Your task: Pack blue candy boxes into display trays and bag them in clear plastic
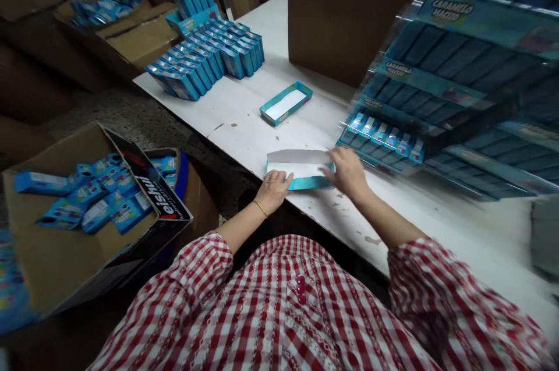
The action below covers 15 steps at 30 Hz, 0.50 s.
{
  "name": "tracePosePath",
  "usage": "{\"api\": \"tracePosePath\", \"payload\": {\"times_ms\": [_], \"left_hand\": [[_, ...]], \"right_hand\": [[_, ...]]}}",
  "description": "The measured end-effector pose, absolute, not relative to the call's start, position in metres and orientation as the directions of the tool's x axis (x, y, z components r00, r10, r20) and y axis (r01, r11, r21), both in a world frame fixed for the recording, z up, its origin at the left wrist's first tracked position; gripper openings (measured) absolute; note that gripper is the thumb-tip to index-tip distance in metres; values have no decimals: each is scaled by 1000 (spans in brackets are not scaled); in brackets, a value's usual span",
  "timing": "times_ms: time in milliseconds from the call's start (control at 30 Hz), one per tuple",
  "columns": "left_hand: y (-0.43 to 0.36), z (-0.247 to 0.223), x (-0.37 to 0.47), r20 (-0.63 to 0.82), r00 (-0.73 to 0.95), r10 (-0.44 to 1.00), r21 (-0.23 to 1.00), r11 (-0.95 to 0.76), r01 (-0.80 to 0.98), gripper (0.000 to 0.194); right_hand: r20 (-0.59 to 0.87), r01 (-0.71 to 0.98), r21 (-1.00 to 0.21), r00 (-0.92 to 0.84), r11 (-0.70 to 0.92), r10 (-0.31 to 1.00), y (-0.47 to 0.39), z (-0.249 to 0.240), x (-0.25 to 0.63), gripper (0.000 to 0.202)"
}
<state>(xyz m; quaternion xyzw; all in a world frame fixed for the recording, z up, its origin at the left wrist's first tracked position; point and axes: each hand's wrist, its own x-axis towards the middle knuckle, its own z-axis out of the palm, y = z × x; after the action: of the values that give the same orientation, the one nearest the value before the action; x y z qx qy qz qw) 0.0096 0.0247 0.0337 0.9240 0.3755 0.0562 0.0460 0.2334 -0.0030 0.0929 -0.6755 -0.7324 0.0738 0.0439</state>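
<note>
A shallow blue cardboard tray (312, 183) with a white inside lies at the table's front edge, its far wall standing up and showing grey-white. My left hand (274, 189) grips its left end, fingers curled over the near corner. At the opposite end, my right hand (347, 170) is closed on the tray's right side, slightly blurred, with some fingertips hidden. Beyond them sits a second blue tray (286, 104), its walls folded up and only its white bottom showing inside.
Rows of small blue boxes (196, 59) stand at the table's far left. Stacked, wrapped display trays (437, 80) rise on the right, before a large brown carton (327, 16). Left of the table, an open carton (61, 266) holds loose blue boxes. The white table (236, 120) has worn patches.
</note>
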Motion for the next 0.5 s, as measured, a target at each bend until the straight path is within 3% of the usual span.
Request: {"api": "tracePosePath", "payload": {"times_ms": [67, 100, 200, 400, 500], "left_hand": [[25, 32, 8, 64, 720, 691, 120, -722, 682, 39], [26, 32, 7, 51, 726, 685, 117, -726, 677, 36], [32, 32, 7, -29, 761, 648, 115, -754, 646, 31], [41, 47, 19, -202, 718, 666, 119, -711, 693, 33], [39, 59, 21, -212, 712, 669, 156, -696, 701, 38]], "right_hand": [[-32, 943, -94, -322, 318, 946, -24, 87, 216, 34], [-68, 934, -57, -356, 352, 932, -31, 81, 208, 29], [-168, 959, 7, -277, 282, 946, -38, 63, 200, 22], [-204, 968, -39, -252, 249, 946, -19, 52, 213, 26], [-239, 959, -44, -282, 279, 929, -20, 55, 216, 25]]}}
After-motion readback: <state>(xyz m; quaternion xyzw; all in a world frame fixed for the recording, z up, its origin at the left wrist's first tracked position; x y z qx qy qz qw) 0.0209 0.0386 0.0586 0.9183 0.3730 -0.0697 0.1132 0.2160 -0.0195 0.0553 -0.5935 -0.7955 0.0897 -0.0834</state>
